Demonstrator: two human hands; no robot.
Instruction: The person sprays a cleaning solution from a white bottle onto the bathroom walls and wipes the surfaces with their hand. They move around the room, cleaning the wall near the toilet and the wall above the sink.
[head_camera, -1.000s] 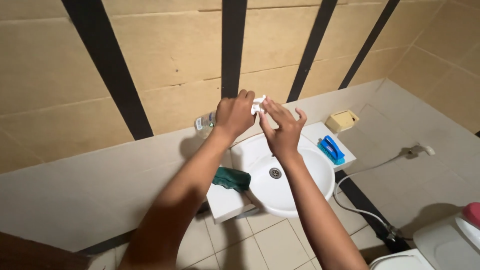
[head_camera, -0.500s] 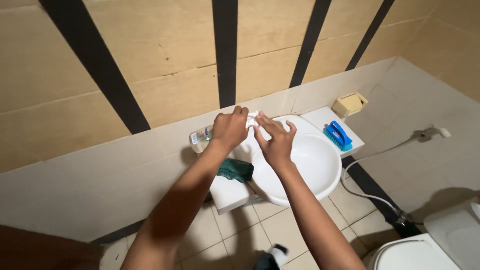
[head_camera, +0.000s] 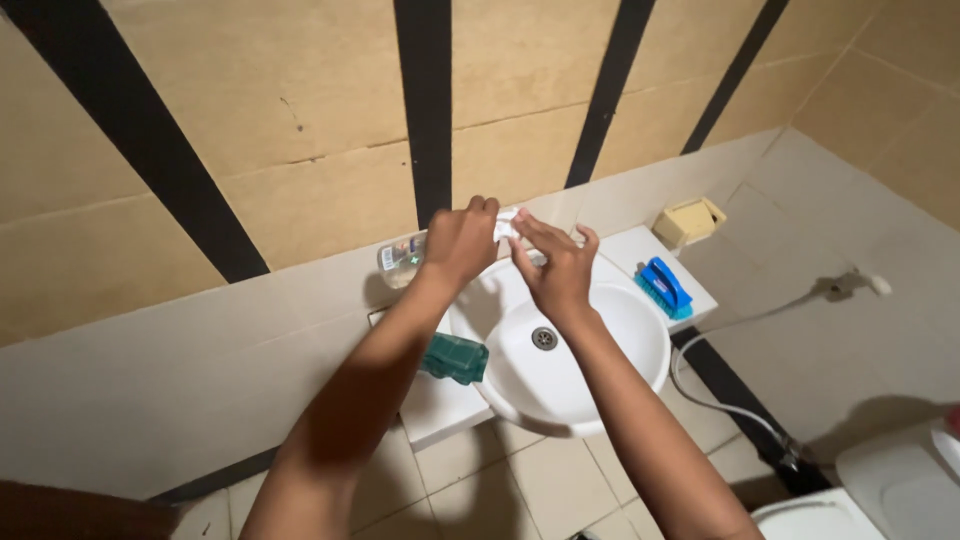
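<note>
White sink (head_camera: 640, 350) on beige tiled wall (head_camera: 300, 130) (black stripes), bathroom.

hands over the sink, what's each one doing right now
Left hand: closed around one end of a small white object.
Right hand: fingers half open, fingertips on the same white object.

I see through just one camera, worn on the person's head, and it looks down from high up at the white sink (head_camera: 585, 365) and the tiled wall (head_camera: 300, 130) behind it. The picture is tipped sideways, so the wall lines slant. Both arms reach out from the bottom edge, and the sink sits about an arm's reach away.
</note>
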